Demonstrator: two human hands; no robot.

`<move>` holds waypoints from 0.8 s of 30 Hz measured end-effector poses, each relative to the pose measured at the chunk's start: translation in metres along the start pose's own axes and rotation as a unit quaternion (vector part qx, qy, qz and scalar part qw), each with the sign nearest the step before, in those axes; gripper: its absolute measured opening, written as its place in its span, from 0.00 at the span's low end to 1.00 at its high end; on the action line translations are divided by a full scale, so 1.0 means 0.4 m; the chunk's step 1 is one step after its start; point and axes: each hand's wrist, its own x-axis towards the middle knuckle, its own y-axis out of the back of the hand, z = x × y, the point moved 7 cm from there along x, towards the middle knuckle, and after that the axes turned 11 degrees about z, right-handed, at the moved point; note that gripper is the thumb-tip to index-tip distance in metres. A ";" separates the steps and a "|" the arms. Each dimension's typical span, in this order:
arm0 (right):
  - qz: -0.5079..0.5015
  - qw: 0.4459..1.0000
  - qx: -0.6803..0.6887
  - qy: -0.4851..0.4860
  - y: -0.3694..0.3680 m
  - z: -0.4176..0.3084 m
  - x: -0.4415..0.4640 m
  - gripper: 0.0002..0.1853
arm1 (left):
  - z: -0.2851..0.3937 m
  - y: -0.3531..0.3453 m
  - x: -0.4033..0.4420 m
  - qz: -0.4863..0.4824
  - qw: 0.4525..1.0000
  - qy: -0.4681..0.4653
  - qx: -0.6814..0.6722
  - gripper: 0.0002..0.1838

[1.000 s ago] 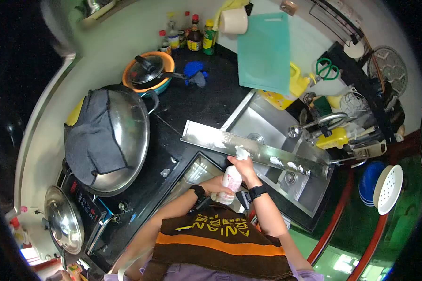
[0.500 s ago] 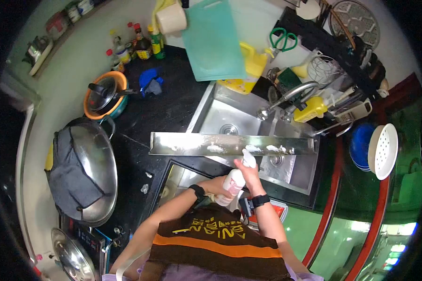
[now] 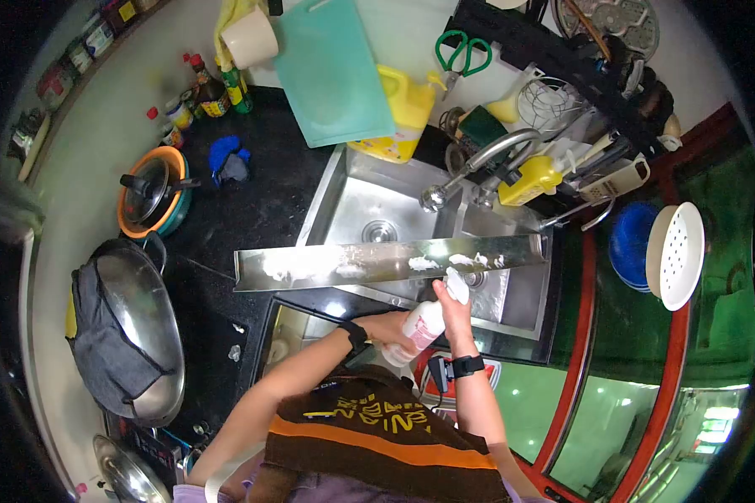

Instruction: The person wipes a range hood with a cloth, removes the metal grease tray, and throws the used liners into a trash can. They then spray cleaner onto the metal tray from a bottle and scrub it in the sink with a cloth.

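Note:
A white spray bottle [image 3: 424, 324] with pinkish print is tilted in front of my body. Around its lower part my left hand [image 3: 391, 330] is wrapped. My right hand [image 3: 455, 315] closes on the neck and trigger, just under the white nozzle. The nozzle is close to the near edge of a long metal strip [image 3: 377, 258], which lies across the double sink. Patches of white foam [image 3: 424, 263] sit on the strip, several of them towards its right half. A bright glare covers its left part.
The steel sink [image 3: 327, 197] has a faucet [image 3: 495, 151] over it. At the left stand a large lidded wok [image 3: 138, 310] with a dark cloth and an orange-rimmed bowl [image 3: 176, 161]. Behind are a green cutting board [image 3: 331, 75] and a yellow jug [image 3: 407, 105].
The view has turned and shifted, so the counter items appear further left. The metal strip now lies nearly level in view. Both hands still hold the bottle, its nozzle now further right along the strip.

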 end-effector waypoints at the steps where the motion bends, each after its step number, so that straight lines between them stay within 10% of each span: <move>1: -0.012 1.000 0.003 -0.026 -0.010 0.002 0.003 0.27 | -0.007 0.005 0.003 0.008 1.000 -0.005 0.010 0.33; 12: -0.089 0.993 0.074 -0.025 -0.157 0.017 0.031 0.13 | -0.072 0.078 -0.058 0.032 0.989 0.133 -0.058 0.34; 24: -0.218 0.975 -0.032 -0.026 -0.423 0.026 -0.112 0.17 | -0.123 0.174 -0.265 0.124 0.979 0.009 -0.162 0.32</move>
